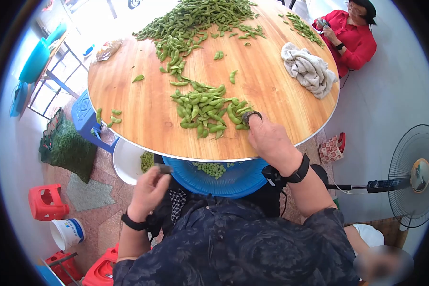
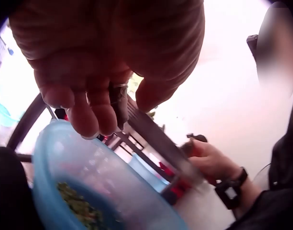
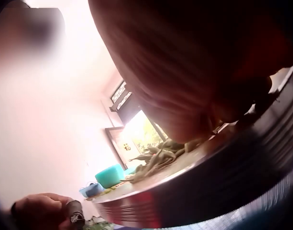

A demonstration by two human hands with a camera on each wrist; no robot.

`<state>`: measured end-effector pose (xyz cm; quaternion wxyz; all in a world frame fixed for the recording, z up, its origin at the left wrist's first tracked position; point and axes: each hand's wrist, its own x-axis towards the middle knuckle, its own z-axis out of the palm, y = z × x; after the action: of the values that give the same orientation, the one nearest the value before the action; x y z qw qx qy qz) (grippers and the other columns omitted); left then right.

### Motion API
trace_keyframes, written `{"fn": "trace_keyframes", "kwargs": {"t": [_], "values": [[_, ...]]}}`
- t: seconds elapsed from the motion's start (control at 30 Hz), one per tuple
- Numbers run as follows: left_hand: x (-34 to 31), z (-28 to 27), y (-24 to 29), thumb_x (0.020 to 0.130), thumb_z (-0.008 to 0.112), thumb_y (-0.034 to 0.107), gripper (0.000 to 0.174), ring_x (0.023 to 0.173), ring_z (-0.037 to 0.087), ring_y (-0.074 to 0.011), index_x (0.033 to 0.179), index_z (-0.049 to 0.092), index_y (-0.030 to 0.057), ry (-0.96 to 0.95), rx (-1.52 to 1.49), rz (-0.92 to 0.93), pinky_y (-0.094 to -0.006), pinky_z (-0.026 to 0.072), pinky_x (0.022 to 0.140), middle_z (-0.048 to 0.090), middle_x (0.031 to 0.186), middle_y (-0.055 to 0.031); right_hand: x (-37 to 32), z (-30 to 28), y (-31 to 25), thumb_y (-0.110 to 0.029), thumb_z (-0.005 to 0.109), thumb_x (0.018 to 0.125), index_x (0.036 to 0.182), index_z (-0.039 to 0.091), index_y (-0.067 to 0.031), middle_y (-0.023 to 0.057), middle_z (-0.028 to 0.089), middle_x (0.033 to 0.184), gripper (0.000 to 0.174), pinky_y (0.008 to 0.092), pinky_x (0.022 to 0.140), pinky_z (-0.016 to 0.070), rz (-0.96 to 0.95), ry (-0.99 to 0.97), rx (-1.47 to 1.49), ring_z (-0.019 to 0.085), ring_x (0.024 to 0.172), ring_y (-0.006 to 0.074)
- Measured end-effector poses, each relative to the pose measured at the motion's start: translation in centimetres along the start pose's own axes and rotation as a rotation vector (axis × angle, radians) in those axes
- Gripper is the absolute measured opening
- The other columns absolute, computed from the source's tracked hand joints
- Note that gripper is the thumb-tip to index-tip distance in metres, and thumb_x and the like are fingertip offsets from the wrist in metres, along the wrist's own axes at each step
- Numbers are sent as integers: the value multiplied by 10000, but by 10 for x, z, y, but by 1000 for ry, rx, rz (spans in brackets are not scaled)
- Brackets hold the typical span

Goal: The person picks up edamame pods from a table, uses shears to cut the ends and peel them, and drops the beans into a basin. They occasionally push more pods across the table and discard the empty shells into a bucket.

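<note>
A small pile of green soybean pods (image 1: 202,107) lies near the front of the round wooden table (image 1: 143,109). At this pile's right end is my right hand (image 1: 271,143), a dark band around one finger, its fingertips right among the pods; I cannot tell whether it grips one. My left hand (image 1: 149,190) hangs off the table's front edge with nothing visible in it. In the left wrist view its fingers (image 2: 83,115) are loosely curled, one wearing a dark band. Below the table edge stands a blue basin (image 1: 186,178) with shelled beans (image 1: 212,169).
A large heap of pods (image 1: 195,24) covers the table's far side. A grey cloth (image 1: 309,69) lies at right, near a seated person in red (image 1: 357,45). A white basin (image 1: 127,162) and blue stool (image 1: 88,119) stand left, a fan (image 1: 417,174) right.
</note>
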<state>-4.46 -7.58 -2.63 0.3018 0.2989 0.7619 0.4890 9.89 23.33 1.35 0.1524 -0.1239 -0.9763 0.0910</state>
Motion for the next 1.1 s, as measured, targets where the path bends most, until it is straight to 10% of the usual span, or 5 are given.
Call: {"fn": "trace_keyframes", "kwargs": {"t": [0.23,0.67,0.9,0.97,1.1], "values": [[27,67,58,1004,483,173,237,783,587,-63,1108,619,9,-458,-428,-46,-229,487,688,631,876,-9,-26,-13,-36,-55,603,806,1024,531,8,205,592,796,238,454,620,507,109,108,450,613,722,389],[49,95,61,1028,434,190,198,708,582,-92,962,562,55,-260,-820,-144,-224,465,647,597,845,-21,-37,1,-42,-1,554,846,1022,583,52,213,605,765,186,393,586,506,-3,243,577,621,662,376],[51,81,63,1018,458,191,205,650,520,-51,877,549,73,-302,-779,-164,-198,415,594,543,715,26,-32,-9,-37,-84,516,917,1115,509,53,192,579,694,240,370,541,465,201,-43,719,593,595,325],[47,80,60,1017,463,193,206,645,495,-39,871,547,75,-330,-736,-160,-194,400,591,527,702,35,-34,-11,-42,-88,422,935,1148,448,-14,40,565,666,227,236,449,406,237,-191,1107,501,485,95],[38,84,66,1014,460,179,209,644,434,-44,865,542,58,-367,-517,5,-207,368,594,498,716,41,-32,-14,-43,-98,404,927,1140,447,-31,45,571,689,228,209,426,398,312,-443,1245,493,454,81]]}}
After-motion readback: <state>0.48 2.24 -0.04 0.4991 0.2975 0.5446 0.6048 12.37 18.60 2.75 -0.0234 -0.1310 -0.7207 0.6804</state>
